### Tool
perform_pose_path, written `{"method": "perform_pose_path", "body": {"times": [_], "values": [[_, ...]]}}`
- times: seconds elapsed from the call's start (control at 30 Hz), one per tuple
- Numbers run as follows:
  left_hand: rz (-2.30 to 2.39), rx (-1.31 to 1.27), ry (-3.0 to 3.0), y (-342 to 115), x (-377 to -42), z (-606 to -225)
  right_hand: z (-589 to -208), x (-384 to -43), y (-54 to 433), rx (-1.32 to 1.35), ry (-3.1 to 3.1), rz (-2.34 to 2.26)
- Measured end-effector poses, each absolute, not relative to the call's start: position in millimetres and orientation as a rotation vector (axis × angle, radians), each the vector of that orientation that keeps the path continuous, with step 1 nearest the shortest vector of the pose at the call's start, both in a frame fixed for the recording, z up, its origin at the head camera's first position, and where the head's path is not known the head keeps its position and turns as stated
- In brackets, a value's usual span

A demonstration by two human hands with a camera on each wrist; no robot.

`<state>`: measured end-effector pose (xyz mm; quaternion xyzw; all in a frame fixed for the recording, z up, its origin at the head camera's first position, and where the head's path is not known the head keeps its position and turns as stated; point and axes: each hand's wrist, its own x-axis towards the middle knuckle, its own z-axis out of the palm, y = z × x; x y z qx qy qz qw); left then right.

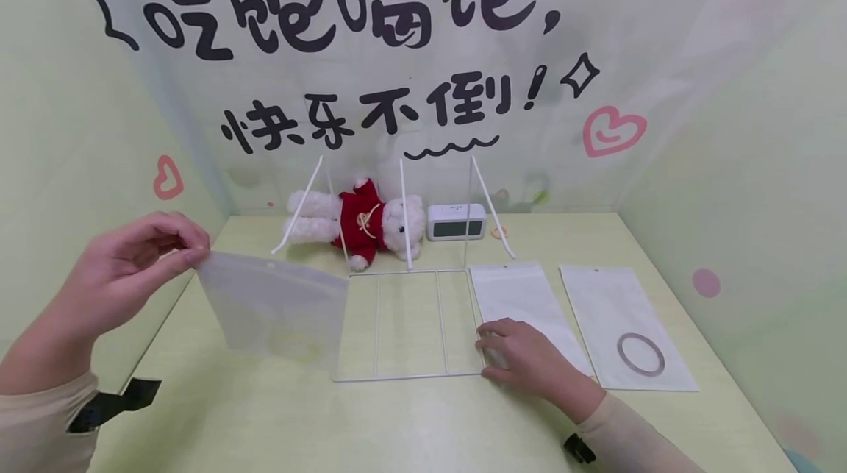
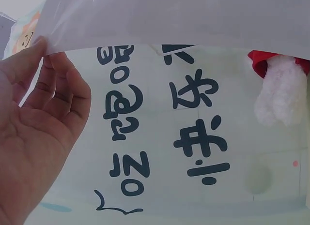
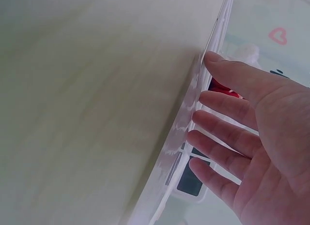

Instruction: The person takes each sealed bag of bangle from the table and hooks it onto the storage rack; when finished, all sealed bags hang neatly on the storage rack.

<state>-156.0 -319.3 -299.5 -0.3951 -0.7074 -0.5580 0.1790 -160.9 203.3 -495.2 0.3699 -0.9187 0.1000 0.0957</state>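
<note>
In the head view my left hand (image 1: pixel 126 267) pinches the upper corner of a translucent plastic pouch (image 1: pixel 271 304). The pouch hangs left of a white wire rack (image 1: pixel 406 377), has a small hole near its top edge, and shows a faint yellowish shape low down. My right hand (image 1: pixel 529 355) lies at the rack's right front corner, over a white pouch (image 1: pixel 512 289) on the table. Its fingers look nearly straight in the right wrist view. Farther right lies another white pouch (image 1: pixel 598 304) with a grey-brown ring (image 1: pixel 620 352) on or in it; I cannot tell which.
Behind the rack, a white plush toy in a red top (image 1: pixel 360 223) lies on its side. Beside it stands a white digital clock (image 1: pixel 456 211), with a small orange ring near it. The rack's upright rods rise before them. Printed walls close in the back and sides.
</note>
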Motion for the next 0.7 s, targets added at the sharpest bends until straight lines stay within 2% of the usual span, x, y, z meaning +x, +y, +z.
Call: {"method": "perform_pose_path", "body": {"times": [0.7], "values": [[-1.512,-1.008,-2.021,-310,-160,-291,-491,-159,203,1.128,-2.669,0.289]]}}
